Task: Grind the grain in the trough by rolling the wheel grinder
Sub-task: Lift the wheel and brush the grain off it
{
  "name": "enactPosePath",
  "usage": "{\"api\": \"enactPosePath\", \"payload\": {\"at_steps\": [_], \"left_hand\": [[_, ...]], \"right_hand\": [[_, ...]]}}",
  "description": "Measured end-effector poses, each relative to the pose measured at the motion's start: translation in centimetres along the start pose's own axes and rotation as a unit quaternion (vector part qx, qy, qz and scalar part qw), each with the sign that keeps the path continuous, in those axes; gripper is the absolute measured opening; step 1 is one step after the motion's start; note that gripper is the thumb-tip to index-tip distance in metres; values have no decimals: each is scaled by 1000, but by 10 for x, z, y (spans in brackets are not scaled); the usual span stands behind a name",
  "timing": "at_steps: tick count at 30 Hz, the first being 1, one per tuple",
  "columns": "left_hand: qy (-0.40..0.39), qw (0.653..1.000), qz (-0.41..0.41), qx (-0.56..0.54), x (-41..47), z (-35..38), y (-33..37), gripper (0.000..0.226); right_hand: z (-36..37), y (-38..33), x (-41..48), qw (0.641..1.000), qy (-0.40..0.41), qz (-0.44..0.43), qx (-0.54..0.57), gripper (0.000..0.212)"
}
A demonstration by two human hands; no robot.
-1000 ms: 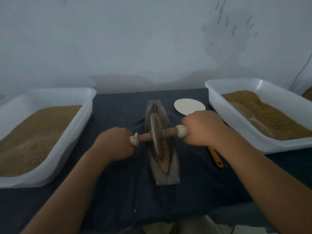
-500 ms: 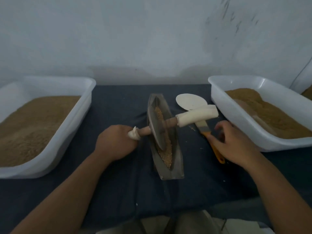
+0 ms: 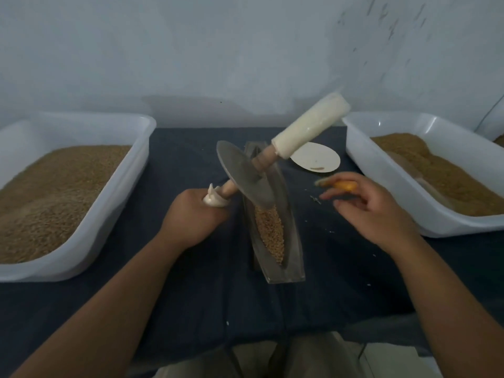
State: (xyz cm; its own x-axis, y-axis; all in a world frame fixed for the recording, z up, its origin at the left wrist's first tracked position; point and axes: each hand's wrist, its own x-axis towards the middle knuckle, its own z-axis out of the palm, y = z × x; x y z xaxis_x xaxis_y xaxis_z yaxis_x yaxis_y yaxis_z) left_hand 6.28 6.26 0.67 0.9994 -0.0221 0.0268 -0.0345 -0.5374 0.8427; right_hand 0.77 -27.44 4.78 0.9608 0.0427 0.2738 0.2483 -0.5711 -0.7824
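Left hand (image 3: 196,214) grips the wheel grinder (image 3: 245,178) by its left handle. The wheel is tilted, with its edge in the trough (image 3: 294,257) over the grain (image 3: 270,230). Right hand (image 3: 373,214), right of the trough, loosely pinches an orange-handled tool (image 3: 345,185). Judgement: no rolling under way; next, free that hand and level the wheel.

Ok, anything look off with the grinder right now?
Yes. The wheel grinder is tipped steeply in the trough: only the left hand grips it, its right handle sticks up free, and the right hand holds an orange-handled tool instead.
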Motion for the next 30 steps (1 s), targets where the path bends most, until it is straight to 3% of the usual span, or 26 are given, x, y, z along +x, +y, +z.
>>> {"api": "enactPosePath", "payload": {"at_steps": [3,6,8,11,16,18,22,27,30], "left_hand": [[21,999,-6,-39,-1,-1,2,21],[36,998,3,-57,-1,-3,1,21],[43,997,11,-65,-1,-5,-2,28],[42,996,12,-76,0,-7,-4,36],[40,995,1,-88,1,-7,-4,25],[36,995,-13,-93,2,-6,-3,12],[34,995,-16,-93,3,-5,-1,11],[35,995,-8,-89,0,-5,-2,12],[37,995,-10,-93,1,-5,-4,8]], "right_hand": [[14,-16,16,987,75,-105,-97,3],[35,-30,45,991,113,-66,-15,8],[50,-38,66,994,106,-31,13,7],[69,-39,87,996,69,-31,-47,19],[69,-35,95,987,-24,2,-158,20],[59,-37,94,989,-1,6,-146,20],[51,-45,95,992,91,-44,-79,24],[59,-43,91,988,-40,3,-150,24],[40,-47,79,987,-40,-27,-151,21]]}}
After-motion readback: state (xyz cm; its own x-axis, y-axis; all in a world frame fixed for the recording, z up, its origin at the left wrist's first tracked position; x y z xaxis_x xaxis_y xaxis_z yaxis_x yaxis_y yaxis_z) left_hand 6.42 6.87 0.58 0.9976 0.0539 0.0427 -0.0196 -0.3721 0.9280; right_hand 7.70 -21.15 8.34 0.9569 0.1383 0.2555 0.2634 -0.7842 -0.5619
